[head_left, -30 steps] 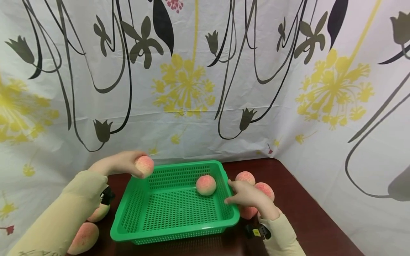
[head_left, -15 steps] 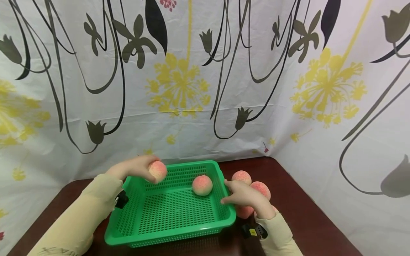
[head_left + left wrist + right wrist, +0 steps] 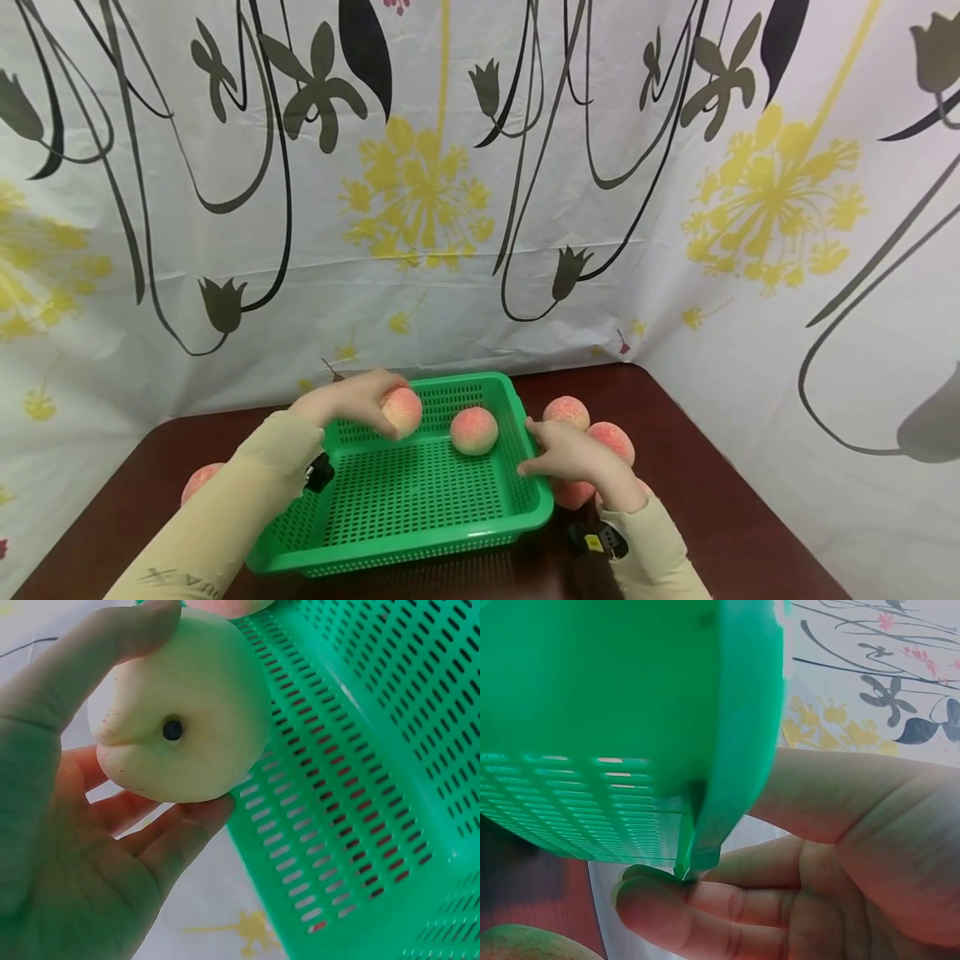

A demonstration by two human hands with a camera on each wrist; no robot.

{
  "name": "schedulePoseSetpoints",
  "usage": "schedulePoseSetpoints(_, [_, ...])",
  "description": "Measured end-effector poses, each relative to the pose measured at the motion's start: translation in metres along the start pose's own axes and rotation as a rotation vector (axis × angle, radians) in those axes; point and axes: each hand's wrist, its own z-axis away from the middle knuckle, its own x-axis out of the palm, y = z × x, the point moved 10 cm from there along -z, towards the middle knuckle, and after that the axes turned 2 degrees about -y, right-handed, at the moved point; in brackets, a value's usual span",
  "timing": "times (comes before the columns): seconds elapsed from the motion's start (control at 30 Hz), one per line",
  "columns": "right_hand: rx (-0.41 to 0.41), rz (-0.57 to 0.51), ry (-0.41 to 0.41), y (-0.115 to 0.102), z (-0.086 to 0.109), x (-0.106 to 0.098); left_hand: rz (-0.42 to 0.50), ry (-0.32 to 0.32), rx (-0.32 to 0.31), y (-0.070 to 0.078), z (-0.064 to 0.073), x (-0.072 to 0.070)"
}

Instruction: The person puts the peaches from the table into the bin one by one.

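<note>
My left hand [image 3: 358, 402] holds a pink-and-cream peach [image 3: 402, 412] over the back left part of a green plastic basket [image 3: 405, 537]. Thumb and fingers curve round the fruit in the left wrist view, where a dark dot shows in the hollow of the peach [image 3: 202, 697]. A second peach [image 3: 474, 431] sits inside the basket near its back right corner. At the right side, my right hand [image 3: 566, 457] grips the basket's rim [image 3: 746, 712], with the thumb on the inner side and the fingers outside below the edge; the thumb's tip is hidden behind the rim.
Several peaches [image 3: 611, 442] lie on the dark wooden table [image 3: 697, 492] just right of the basket, partly behind my right hand. Another peach [image 3: 201, 481] lies to the left, partly covered by my left sleeve. A flower-printed cloth [image 3: 450, 333] hangs behind the table.
My left hand has carried its peach rightward, from the basket's back left corner to over its inside. The right hand stays at the rim, and the second peach has not moved within the basket.
</note>
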Motion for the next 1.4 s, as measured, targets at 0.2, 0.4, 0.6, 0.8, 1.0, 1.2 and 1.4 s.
schedulePoseSetpoints(0.2, [0.009,0.001,-0.005,0.000,-0.001,0.000,-0.022,-0.013,-0.027,0.002,-0.006,0.014])
schedulePoseSetpoints(0.4, [0.004,0.001,-0.006,0.001,-0.002,0.001,-0.066,-0.031,-0.004,0.011,-0.012,0.027])
schedulePoseSetpoints(0.6, [0.012,0.013,0.005,0.002,-0.001,0.001,-0.158,-0.046,0.003,0.016,-0.021,0.038])
schedulePoseSetpoints(0.8, [-0.001,0.005,-0.002,0.000,-0.002,0.001,-0.246,-0.039,0.007,0.016,-0.028,0.047])
schedulePoseSetpoints(1.0, [-0.002,0.006,-0.005,-0.001,-0.003,0.000,-0.264,-0.045,-0.005,0.011,-0.033,0.055])
schedulePoseSetpoints(1.2, [0.006,0.009,-0.001,0.000,-0.004,0.000,-0.277,-0.045,-0.011,0.007,-0.037,0.062])
schedulePoseSetpoints(1.4, [0.006,0.010,0.001,0.000,-0.004,-0.001,-0.269,-0.019,-0.009,0.007,-0.037,0.062])
